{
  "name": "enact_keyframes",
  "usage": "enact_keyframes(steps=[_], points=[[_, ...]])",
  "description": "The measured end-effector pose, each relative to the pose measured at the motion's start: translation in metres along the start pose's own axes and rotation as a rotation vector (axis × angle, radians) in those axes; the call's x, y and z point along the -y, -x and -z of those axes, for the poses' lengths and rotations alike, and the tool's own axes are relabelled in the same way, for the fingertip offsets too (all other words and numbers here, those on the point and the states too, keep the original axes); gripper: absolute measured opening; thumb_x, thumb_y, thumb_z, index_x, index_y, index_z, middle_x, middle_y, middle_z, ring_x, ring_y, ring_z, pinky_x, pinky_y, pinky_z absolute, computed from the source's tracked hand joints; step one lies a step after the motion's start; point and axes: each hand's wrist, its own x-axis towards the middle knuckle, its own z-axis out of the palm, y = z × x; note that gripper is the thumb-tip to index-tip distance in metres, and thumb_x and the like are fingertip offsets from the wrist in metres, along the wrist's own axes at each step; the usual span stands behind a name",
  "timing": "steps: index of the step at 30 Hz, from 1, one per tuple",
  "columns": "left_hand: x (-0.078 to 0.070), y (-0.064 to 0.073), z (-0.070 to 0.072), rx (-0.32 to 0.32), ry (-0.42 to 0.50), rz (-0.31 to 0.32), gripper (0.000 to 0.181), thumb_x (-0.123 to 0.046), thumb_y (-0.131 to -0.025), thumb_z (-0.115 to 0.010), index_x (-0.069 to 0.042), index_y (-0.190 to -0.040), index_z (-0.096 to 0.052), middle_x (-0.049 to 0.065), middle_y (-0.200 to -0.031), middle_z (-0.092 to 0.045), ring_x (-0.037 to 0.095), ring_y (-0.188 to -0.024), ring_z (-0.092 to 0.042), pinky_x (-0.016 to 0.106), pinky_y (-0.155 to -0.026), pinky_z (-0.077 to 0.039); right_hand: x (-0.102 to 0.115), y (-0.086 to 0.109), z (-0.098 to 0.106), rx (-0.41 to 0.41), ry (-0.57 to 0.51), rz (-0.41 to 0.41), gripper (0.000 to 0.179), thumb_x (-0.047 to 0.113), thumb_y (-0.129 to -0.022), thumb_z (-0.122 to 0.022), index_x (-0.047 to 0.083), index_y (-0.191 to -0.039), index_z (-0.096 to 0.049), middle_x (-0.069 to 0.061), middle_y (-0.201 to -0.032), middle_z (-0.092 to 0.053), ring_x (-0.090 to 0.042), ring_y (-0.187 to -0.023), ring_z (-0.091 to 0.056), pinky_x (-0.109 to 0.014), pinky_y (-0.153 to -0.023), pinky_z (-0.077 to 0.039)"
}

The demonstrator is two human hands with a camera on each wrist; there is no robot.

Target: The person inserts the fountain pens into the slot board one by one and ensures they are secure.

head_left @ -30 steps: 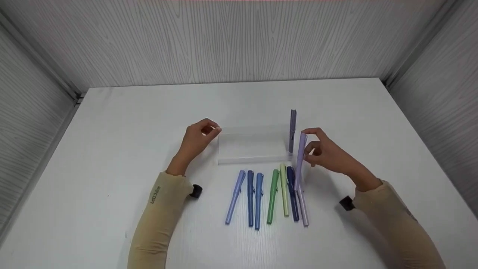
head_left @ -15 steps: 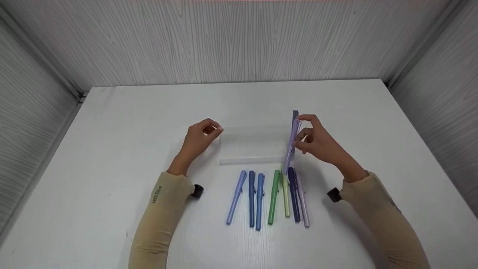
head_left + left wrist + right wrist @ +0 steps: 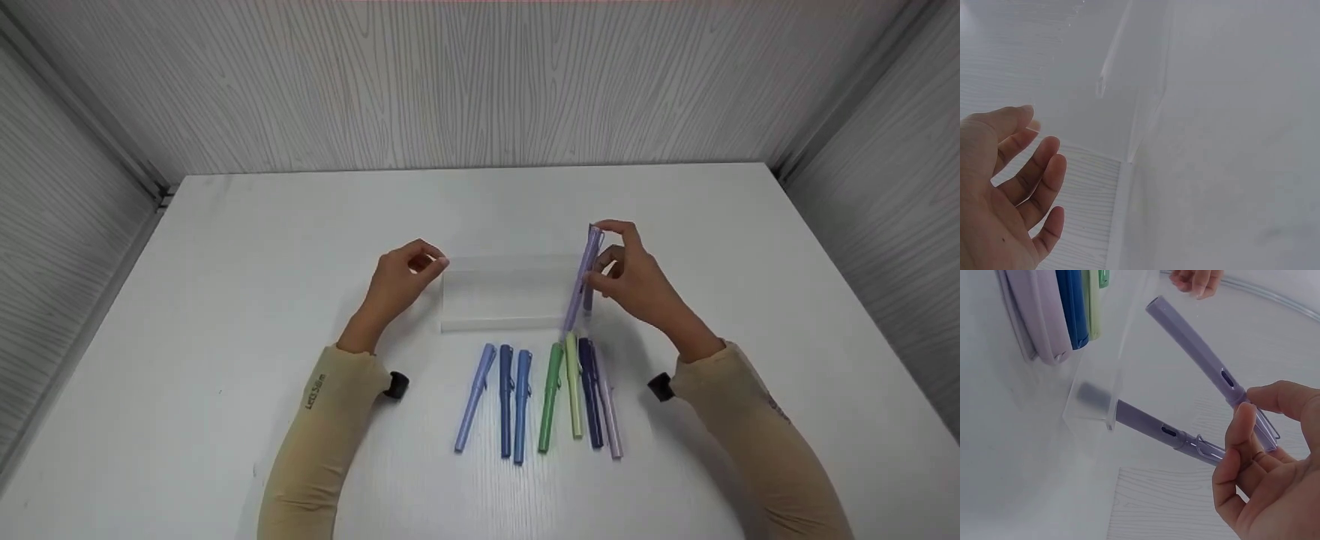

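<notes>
The right hand (image 3: 634, 277) pinches a light purple pen (image 3: 1199, 351) near its clip end between thumb and fingers. This pen leans at a slant, clip end up, in front of the right end of a clear holder (image 3: 499, 324) on the white bench (image 3: 225, 337). A second purple pen (image 3: 1143, 419) (darker than the first in the head view) stands at that right end, its lower part inside the holder's clear plastic. The right wrist view shows the two as separate barrels, the held one with its lower end free; whether the hand's lower fingers touch the standing pen, I cannot tell.

The left hand (image 3: 401, 274) grips the edge of the holder's clear panel at the other end, thumb against forefinger, the remaining fingers loosely bent.

Seven pens lie in a row on the bench in front of the holder. From the left they are a periwinkle pen (image 3: 475, 397), a dark blue pen (image 3: 505, 401), a mid-blue pen (image 3: 520, 409), a green pen (image 3: 550, 397), a yellow-green pen (image 3: 574, 386), a navy pen (image 3: 590, 394) and a pale lilac pen (image 3: 609, 412), the last two side by side. Tan sleeves (image 3: 311, 420) cover both forearms (the left one bears dark lettering), and a wood-grain wall (image 3: 465, 90) rises behind.
</notes>
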Motion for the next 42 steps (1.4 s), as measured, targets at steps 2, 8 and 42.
enact_keyframes(steps=[2,8,42], points=[[0.001,0.000,0.000,-0.006,0.005,0.000,0.022,-0.031,-0.094,-0.063,-0.012,-0.104,-0.069,0.009,-0.094,-0.069,0.022,-0.087,-0.062,0.032,-0.076,-0.047,-0.001,-0.002,0.000,-0.029,0.036,0.011,0.066,0.010,-0.092,-0.064,0.016,-0.144,-0.025,-0.008,-0.090,-0.059,-0.015,-0.067,-0.057,-0.023,-0.063,-0.048],[0.002,0.000,-0.001,-0.016,0.013,0.000,0.022,-0.031,-0.094,-0.063,-0.012,-0.104,-0.069,0.009,-0.094,-0.069,0.022,-0.086,-0.062,0.031,-0.074,-0.046,-0.003,-0.005,-0.003,-0.118,0.172,0.049,0.064,0.012,-0.093,-0.063,0.017,-0.144,-0.025,-0.008,-0.092,-0.063,-0.018,-0.066,-0.052,-0.027,-0.059,-0.040],[0.000,0.000,-0.003,-0.023,-0.004,0.003,0.022,-0.031,-0.094,-0.064,-0.012,-0.103,-0.069,0.008,-0.088,-0.069,0.021,-0.083,-0.062,0.029,-0.070,-0.045,-0.011,-0.016,-0.017,-0.120,0.427,0.092,0.064,0.015,-0.092,-0.064,0.017,-0.147,-0.030,-0.006,-0.093,-0.065,-0.018,-0.065,-0.056,-0.029,-0.055,-0.039]])
